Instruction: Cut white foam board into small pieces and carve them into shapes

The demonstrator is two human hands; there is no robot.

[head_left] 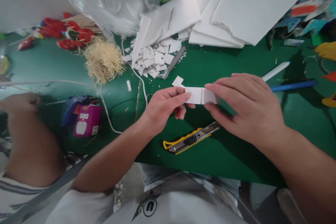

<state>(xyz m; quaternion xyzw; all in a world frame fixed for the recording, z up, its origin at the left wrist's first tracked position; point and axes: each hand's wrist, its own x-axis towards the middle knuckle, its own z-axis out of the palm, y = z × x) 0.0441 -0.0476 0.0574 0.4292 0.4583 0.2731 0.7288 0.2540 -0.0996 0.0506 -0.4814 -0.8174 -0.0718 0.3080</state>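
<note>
Between my hands is a small white foam strip with a seam or cut across it. My left hand pinches its left part between thumb and fingers. The right end piece sits between the thumb and fingers of my right hand. Whether the two parts are joined at the seam, I cannot tell. Below lies a yellow utility knife, its tip end close under my right hand. A small white foam square rests just beyond my left fingers.
White foam scraps and large foam sheets lie at the back. To the left are a straw-coloured pile, a magenta power adapter, a white cable and another person's arm. A blue stick lies right.
</note>
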